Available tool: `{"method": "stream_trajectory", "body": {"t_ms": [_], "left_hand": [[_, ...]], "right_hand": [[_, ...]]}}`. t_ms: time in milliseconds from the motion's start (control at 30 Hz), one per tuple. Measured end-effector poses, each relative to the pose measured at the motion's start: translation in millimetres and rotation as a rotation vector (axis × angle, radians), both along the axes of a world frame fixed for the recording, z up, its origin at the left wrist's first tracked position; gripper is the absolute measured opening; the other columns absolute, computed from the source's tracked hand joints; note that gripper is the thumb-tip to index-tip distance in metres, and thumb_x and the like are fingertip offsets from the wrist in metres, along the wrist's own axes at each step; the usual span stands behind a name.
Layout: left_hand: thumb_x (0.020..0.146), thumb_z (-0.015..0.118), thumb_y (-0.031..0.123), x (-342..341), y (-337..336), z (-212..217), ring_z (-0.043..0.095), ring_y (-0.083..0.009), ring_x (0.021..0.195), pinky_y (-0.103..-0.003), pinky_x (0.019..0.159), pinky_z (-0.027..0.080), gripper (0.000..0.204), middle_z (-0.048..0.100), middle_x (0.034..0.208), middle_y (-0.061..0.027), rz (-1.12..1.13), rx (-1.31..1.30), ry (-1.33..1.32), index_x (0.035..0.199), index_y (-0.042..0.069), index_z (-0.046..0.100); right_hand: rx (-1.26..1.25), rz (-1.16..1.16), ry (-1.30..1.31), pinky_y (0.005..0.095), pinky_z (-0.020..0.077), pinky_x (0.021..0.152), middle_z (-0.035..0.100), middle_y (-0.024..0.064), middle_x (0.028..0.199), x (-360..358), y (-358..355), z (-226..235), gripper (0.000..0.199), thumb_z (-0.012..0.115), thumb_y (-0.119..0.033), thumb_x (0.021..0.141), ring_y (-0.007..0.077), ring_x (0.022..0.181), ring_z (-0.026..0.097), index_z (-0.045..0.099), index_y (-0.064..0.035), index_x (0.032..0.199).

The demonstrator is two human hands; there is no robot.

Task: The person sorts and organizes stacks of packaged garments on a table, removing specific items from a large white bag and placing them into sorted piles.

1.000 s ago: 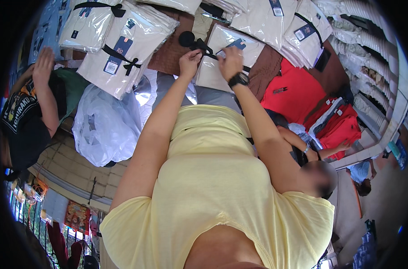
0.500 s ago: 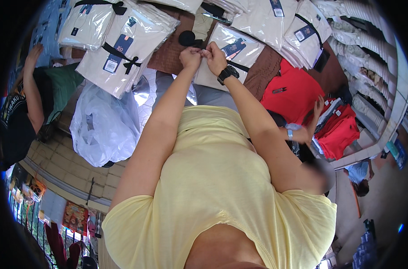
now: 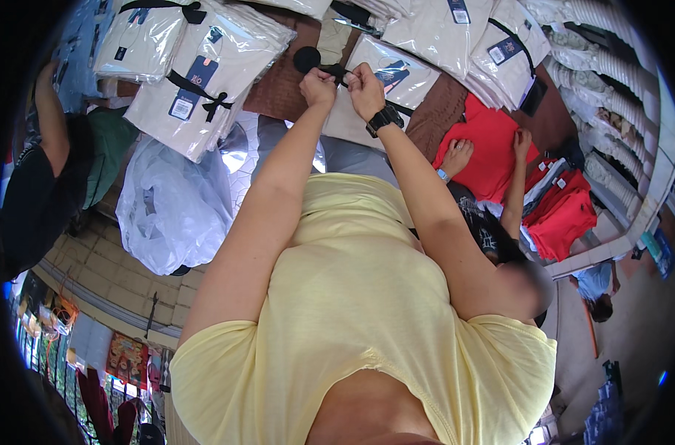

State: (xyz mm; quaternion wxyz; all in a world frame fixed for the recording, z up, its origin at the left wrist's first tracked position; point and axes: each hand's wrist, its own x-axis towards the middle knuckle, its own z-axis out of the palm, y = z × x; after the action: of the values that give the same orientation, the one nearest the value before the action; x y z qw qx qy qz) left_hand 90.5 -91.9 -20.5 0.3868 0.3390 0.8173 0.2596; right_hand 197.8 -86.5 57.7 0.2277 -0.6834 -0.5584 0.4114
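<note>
The left hand [image 3: 320,87] and right hand [image 3: 366,93] are side by side, slightly apart, each with fingers pinched closed on a black ribbon [image 3: 336,72] between them. A plastic-wrapped shirt [image 3: 414,87] lies beneath and just beyond the right hand. A round black object [image 3: 306,58] sits just beyond the left hand, on the brown-covered counter [image 3: 269,95]. Left of the left hand is a ribbon-tied stack of wrapped shirts [image 3: 237,70]; right of the right hand, a co-worker's hand [image 3: 457,156] touches a red shirt [image 3: 493,152]. Farther left is a whitish plastic bag [image 3: 172,208].

Left hand [image 3: 319,87] and right hand [image 3: 365,90] pinching black ribbon [image 3: 338,72] at twelve o'clock, wrapped cream garment [image 3: 413,83] beneath, red cloth [image 3: 489,157] at two
</note>
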Motion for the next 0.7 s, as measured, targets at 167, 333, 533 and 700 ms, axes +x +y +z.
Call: {"method": "stream_trajectory", "body": {"t_ms": [167, 333, 533, 700], "left_hand": [[0.067, 0.078, 0.009, 2.4, 2.3, -3.0, 0.068, -0.0298, 0.076, -0.039, 0.073, 0.051, 0.013, 0.069, 0.076, -0.0152, 0.039, -0.029, 0.022, 0.073, 0.006, 0.066], [0.066, 0.077, 0.007, 3.8, 6.0, 1.0, 0.068, -0.0316, 0.078, -0.04, 0.075, 0.052, 0.014, 0.068, 0.077, -0.0164, 0.084, -0.057, 0.019, 0.072, 0.005, 0.065], [0.065, 0.078, 0.008, 4.5, 6.4, -10.6, 0.068, -0.0305, 0.076, -0.038, 0.073, 0.052, 0.014, 0.069, 0.076, -0.0157, 0.078, -0.042, 0.087, 0.071, 0.006, 0.065], [0.065, 0.078, 0.008, 3.8, 5.1, -14.4, 0.068, -0.0272, 0.072, -0.037, 0.071, 0.052, 0.016, 0.068, 0.075, -0.0138, 0.074, -0.035, 0.07, 0.073, 0.005, 0.065]], "right_hand": [[0.01, 0.011, 0.038, 0.0313, 0.0444, 0.056, 0.058, 0.0108, 0.063, 6.0, -1.7, 2.5, 0.012, 0.055, -0.01, 0.091, 0.0164, 0.056, 0.056, 0.049, -0.0013, 0.087], [0.004, -0.011, 0.072, 0.0428, 0.0447, 0.059, 0.057, 0.019, 0.064, 6.1, -1.1, 16.1, 0.01, 0.057, -0.01, 0.087, 0.0375, 0.063, 0.06, 0.05, -0.0025, 0.088], [-0.004, -0.004, 0.07, 0.0421, 0.0435, 0.057, 0.056, 0.0192, 0.062, 8.4, -1.8, 15.4, 0.01, 0.057, -0.01, 0.087, 0.0369, 0.06, 0.058, 0.05, -0.0025, 0.087], [0.003, -0.004, 0.082, 0.0413, 0.0437, 0.056, 0.057, 0.0178, 0.062, 8.9, -1.5, 15.8, 0.011, 0.058, -0.01, 0.087, 0.0335, 0.059, 0.06, 0.05, -0.0022, 0.086]]}}
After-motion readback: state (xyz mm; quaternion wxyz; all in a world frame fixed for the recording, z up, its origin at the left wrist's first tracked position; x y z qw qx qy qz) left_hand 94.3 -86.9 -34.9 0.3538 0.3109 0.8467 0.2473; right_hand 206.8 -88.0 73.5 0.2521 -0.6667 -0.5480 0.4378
